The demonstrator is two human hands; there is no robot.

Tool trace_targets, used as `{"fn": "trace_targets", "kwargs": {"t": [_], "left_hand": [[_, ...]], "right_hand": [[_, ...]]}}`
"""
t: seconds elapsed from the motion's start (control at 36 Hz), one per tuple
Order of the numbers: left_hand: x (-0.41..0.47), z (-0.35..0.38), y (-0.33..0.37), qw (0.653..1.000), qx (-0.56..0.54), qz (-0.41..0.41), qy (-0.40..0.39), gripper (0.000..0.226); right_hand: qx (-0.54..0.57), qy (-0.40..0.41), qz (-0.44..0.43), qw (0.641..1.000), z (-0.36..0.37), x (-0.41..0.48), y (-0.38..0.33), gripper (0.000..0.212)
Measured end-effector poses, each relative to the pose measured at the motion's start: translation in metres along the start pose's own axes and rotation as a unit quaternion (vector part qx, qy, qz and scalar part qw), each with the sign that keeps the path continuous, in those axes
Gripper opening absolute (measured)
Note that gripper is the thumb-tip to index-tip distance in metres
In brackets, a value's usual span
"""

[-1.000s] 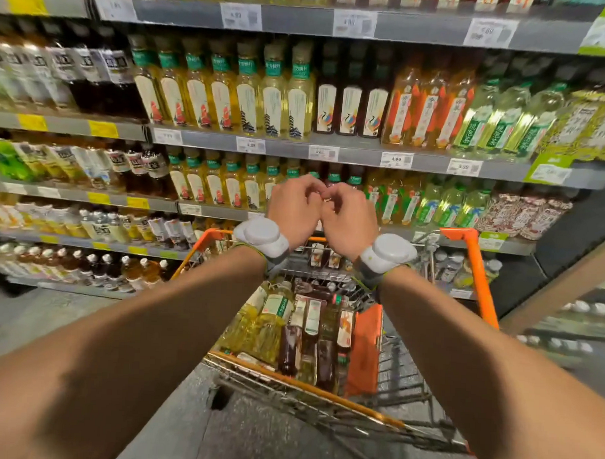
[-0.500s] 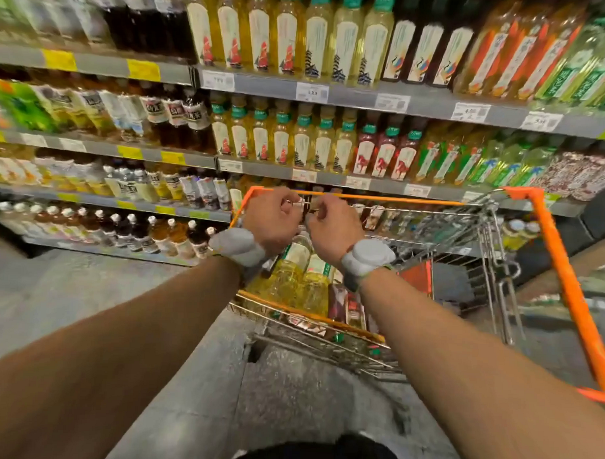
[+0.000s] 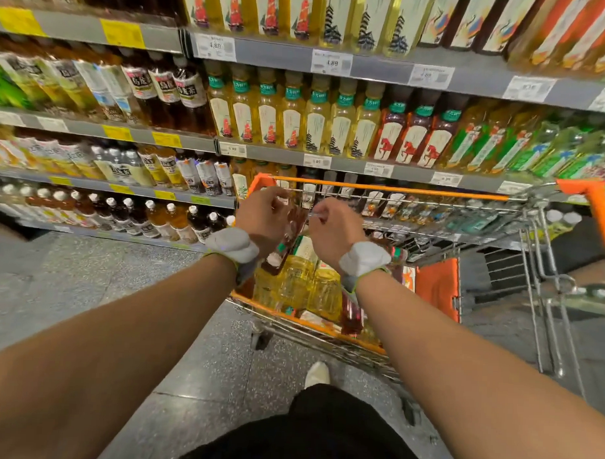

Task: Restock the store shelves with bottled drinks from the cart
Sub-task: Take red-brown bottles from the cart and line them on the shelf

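Pick-up step: my left hand (image 3: 264, 215) and right hand (image 3: 332, 227) above cart (image 3: 381, 190) bottles (image 3: 299, 284) — fingers curled, hold unclear. Next, I judge: grip one bottle neck, match shelf (image 3: 272, 156) row.

Bare forearms (image 3: 119, 343), white wrist pods (image 3: 232, 244) (green-edged straps), black legwear (image 3: 321, 436), one white shoe (image 3: 318, 373).

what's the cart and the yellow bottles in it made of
The cart is a bright wire grid, likely plated steel, glossy. Its orange rim looks like smooth plastic. The yellow bottles have clear ribbed walls showing the liquid, probably plastic.
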State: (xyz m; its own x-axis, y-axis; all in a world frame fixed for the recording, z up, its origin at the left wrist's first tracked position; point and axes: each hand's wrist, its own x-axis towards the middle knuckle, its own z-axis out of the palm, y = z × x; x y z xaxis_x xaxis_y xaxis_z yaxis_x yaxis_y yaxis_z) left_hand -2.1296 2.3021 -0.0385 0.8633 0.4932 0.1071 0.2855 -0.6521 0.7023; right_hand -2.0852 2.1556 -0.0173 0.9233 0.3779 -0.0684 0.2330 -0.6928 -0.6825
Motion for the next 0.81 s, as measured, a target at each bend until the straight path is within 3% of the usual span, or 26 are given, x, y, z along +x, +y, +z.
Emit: {"fn": "trace_targets", "kwargs": {"t": [0.25, 0.33, 0.53, 0.69, 0.81], "left_hand": [[0.044, 0.019, -0.045, 0.998, 0.053, -0.033, 0.018, 0.03], [0.049, 0.027, -0.068, 0.994, 0.071, -0.085, 0.023, 0.027], [0.062, 0.022, -0.115, 0.987, 0.074, -0.136, -0.029, 0.032], [0.089, 0.012, -0.145, 0.988, 0.085, -0.105, -0.074, 0.033], [0.106, 0.008, -0.163, 0.984, 0.093, -0.097, -0.121, 0.035]], "right_hand": [[0.011, -0.043, -0.022, 0.999, 0.051, 0.064, 0.004, 0.013], [0.017, -0.068, -0.028, 0.997, 0.071, 0.079, 0.005, 0.014], [-0.03, -0.12, 0.012, 0.992, 0.115, 0.089, -0.004, 0.022], [-0.087, -0.163, 0.059, 0.981, 0.16, 0.103, -0.002, 0.019], [-0.11, -0.223, 0.084, 0.965, 0.191, 0.113, -0.002, 0.046]]}}
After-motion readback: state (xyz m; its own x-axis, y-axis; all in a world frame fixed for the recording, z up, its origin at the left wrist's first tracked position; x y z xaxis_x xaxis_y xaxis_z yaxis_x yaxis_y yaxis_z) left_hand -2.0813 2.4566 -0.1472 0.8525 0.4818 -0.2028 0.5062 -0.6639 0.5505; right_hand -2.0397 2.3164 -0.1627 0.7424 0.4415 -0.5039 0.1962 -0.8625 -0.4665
